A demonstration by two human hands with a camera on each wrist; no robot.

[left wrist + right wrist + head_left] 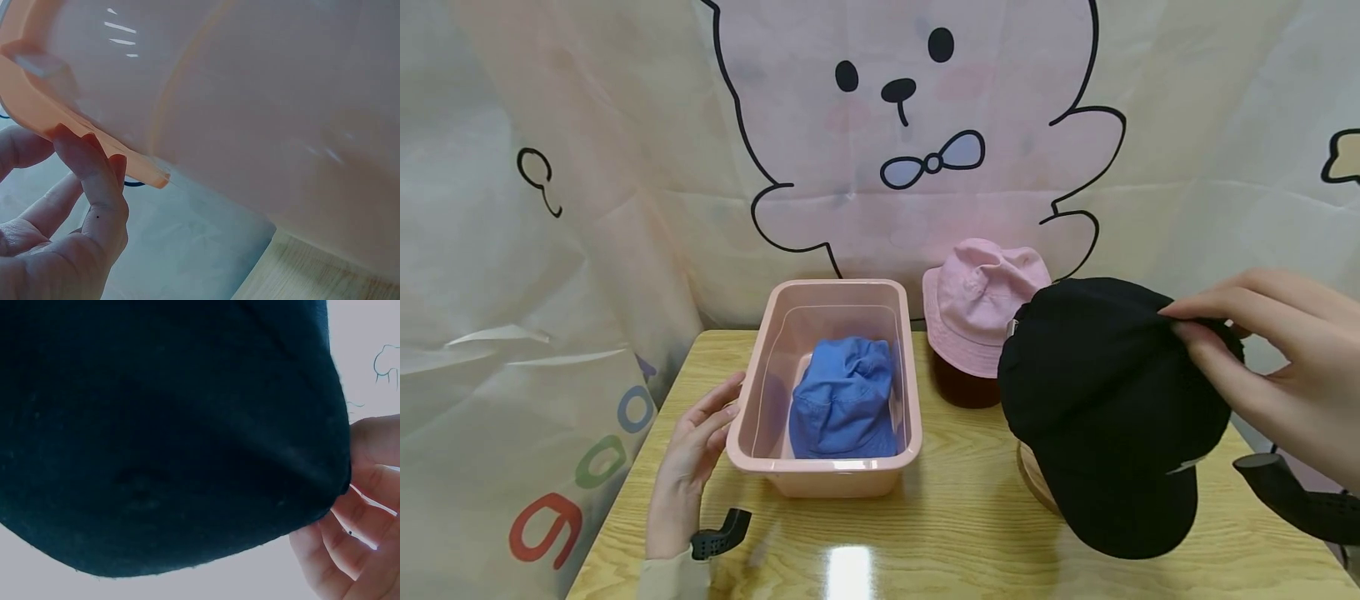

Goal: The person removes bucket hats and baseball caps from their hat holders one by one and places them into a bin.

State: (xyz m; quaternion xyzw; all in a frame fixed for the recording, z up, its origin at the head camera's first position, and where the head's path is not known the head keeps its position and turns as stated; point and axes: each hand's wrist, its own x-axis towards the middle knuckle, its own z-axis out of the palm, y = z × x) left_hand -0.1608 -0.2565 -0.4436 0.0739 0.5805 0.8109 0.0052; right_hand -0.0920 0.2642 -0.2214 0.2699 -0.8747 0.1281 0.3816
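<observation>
My right hand pinches the crown of a black baseball cap between thumb and fingers at its upper right. The cap hangs with its brim toward me; in the right wrist view its dark fabric fills most of the picture. At the left, my left hand touches the side rim of a pink plastic bin, fingertips against the rim from outside in the left wrist view. Inside the bin lies a blue bucket hat.
A pink bucket hat sits on a dark brown stand behind the cap. Part of a round wooden piece shows under the cap. Everything stands on a wood-grain table before a printed bear curtain.
</observation>
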